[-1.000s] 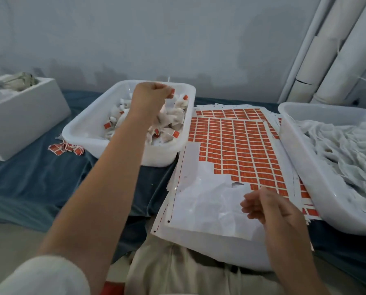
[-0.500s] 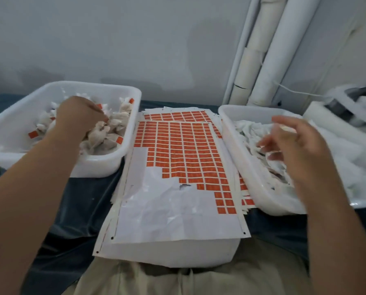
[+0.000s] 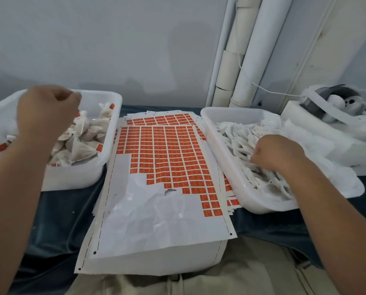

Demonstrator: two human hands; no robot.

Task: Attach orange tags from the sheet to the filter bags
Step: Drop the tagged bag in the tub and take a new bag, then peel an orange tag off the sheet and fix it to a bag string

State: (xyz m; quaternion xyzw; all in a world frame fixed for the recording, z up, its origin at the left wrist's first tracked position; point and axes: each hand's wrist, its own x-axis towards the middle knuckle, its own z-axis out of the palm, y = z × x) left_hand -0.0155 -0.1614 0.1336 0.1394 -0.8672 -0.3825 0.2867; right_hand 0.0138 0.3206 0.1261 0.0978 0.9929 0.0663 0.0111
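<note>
Fingers (image 3: pixel 255 157) of the right hand (image 3: pixel 277 152) pinched the plain filter bags (image 3: pixel 241 137) in the right tray (image 3: pixel 224 167). Over the left tray (image 3: pixel 112 133) of tagged bags (image 3: pixel 82 143) hung the left hand (image 3: pixel 48 111), curled; whether it held anything was unclear. Between the trays lay the sheet (image 3: pixel 148 220) of orange tags (image 3: pixel 167 154).

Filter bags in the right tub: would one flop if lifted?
Probably floppy: the filter bags lie crumpled and folded in the white tub. Likely very light, being thin and papery-looking. One may drag neighbours, since their strings look tangled where the right hand digs in.
</note>
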